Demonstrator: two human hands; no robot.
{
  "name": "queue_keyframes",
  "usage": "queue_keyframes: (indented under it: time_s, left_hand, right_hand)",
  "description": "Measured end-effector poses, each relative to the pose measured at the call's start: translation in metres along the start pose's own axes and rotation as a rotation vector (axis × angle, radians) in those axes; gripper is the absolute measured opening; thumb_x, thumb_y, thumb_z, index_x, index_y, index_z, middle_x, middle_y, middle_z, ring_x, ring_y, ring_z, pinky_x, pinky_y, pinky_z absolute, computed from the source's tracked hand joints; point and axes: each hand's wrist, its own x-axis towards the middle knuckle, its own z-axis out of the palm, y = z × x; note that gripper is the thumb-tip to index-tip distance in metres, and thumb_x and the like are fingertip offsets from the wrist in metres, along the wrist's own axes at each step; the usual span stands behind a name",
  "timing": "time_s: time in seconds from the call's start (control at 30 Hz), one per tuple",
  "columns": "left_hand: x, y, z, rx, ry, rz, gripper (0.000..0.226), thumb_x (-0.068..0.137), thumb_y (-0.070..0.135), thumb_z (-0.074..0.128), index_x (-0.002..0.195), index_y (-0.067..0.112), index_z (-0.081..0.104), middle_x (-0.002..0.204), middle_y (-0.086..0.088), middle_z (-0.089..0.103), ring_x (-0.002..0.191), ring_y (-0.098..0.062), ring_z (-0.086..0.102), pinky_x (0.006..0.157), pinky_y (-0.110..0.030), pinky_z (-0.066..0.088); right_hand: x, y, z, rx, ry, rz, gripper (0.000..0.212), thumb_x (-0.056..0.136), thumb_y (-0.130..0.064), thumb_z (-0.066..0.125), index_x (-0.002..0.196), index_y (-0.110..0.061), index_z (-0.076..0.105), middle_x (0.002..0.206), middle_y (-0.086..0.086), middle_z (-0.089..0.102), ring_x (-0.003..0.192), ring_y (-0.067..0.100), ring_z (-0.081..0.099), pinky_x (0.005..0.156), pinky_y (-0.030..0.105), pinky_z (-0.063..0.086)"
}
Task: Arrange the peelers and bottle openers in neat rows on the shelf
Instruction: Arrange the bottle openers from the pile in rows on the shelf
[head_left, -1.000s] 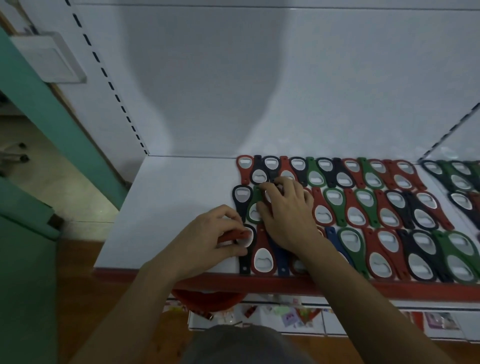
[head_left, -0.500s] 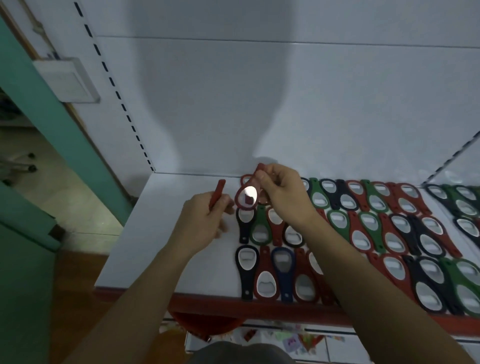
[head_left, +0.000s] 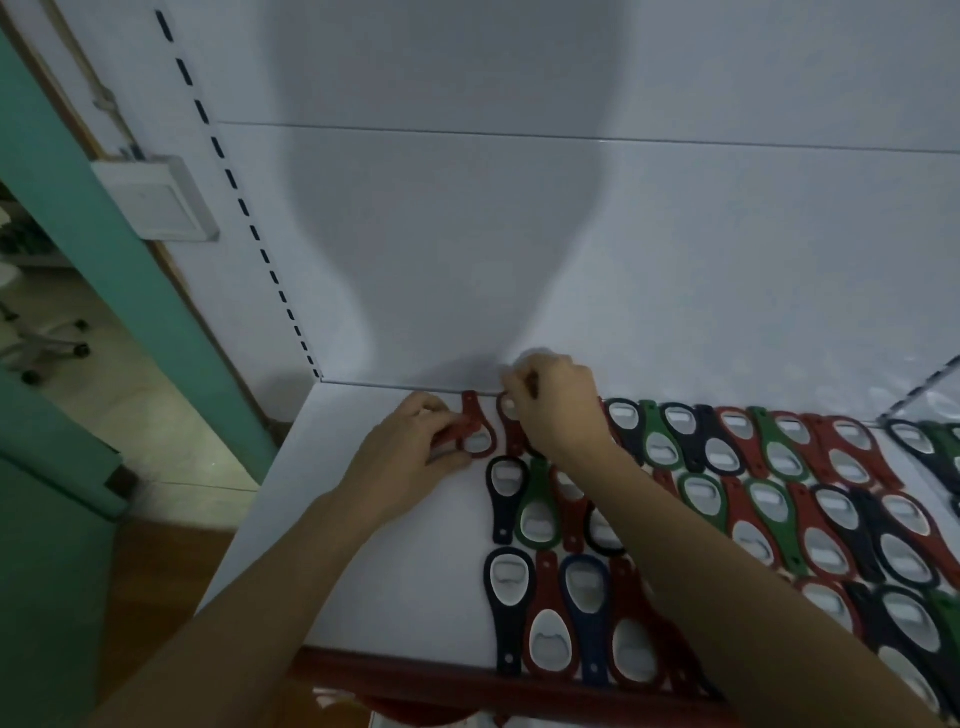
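- Judged step in hand: extending back row (head_left: 727, 441) leftward, at its left end near the wall (head_left: 467, 260).
- Noted left hand (head_left: 410, 452) gripping red opener (head_left: 477, 434) from its left side, fingers curled round the edge.
- Found red opener low on the shelf (head_left: 363, 519), handle end toward the wall, ring end toward the front; could not tell whether fully flat.
- Noted right hand (head_left: 558, 410) just to the right, fingers curled on the far end of second opener (head_left: 511, 423), also red; grip partly hidden by knuckles.
- Found the two openers side by side and close; could not tell whether touching.
- Placed red opener as leftmost piece of back row, white shelf to its left.
- Saw three rows filling the shelf to the right, in red, green and dark colours; made out no peelers.
- Judged next move: slide red opener snug against second opener, square it with back row, then release both hands.
- Expected a small sideways push, no lift, and care not to knock the middle row just in front of the left hand.
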Motion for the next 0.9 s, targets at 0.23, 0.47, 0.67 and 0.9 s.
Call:
queue_keyframes:
  time_s: [0.23, 0.47, 0.67, 0.9]
  left_hand:
    - [0.015, 0.002, 0.004, 0.029, -0.091, 0.101, 0.041, 0.094, 0.032, 0.073, 0.134, 0.024, 0.067, 0.140, 0.012, 0.057, 0.121, -0.010, 0.058, 0.102, -0.031, 0.049]
    - [0.024, 0.003, -0.003, 0.012, -0.144, 0.102, 0.037, 0.094, 0.035, 0.073, 0.129, 0.025, 0.068, 0.132, 0.011, 0.059, 0.115, -0.009, 0.060, 0.101, -0.030, 0.050]
    - [0.001, 0.023, -0.007, -0.263, -0.040, -0.068, 0.029, 0.089, 0.044, 0.041, 0.110, 0.032, 0.058, 0.099, 0.005, 0.052, 0.085, -0.006, 0.053, 0.076, -0.030, 0.043]
    - [-0.038, 0.025, 0.008, -0.085, 0.035, -0.204, 0.018, 0.101, 0.012, 0.056, 0.110, 0.027, 0.061, 0.107, 0.008, 0.053, 0.090, -0.004, 0.056, 0.070, -0.008, 0.040]
  right_hand:
    - [-0.036, 0.035, -0.009, -0.420, -0.158, -0.019, 0.034, 0.099, -0.039, 0.048, 0.132, -0.032, 0.048, 0.129, -0.002, 0.046, 0.123, 0.023, 0.039, 0.095, 0.048, 0.041]
    - [-0.040, 0.042, -0.001, -0.459, -0.110, -0.016, 0.038, 0.096, -0.041, 0.047, 0.133, -0.031, 0.048, 0.130, -0.002, 0.045, 0.122, 0.023, 0.041, 0.096, 0.047, 0.036]
    - [-0.040, 0.039, -0.008, -0.412, -0.165, 0.007, 0.040, 0.099, -0.042, 0.047, 0.137, -0.032, 0.045, 0.135, -0.002, 0.044, 0.126, 0.023, 0.038, 0.100, 0.048, 0.034]
    - [-0.040, 0.027, -0.026, -0.286, -0.203, -0.026, 0.034, 0.101, -0.039, 0.051, 0.131, -0.026, 0.056, 0.134, 0.001, 0.047, 0.127, 0.023, 0.038, 0.103, 0.050, 0.038]
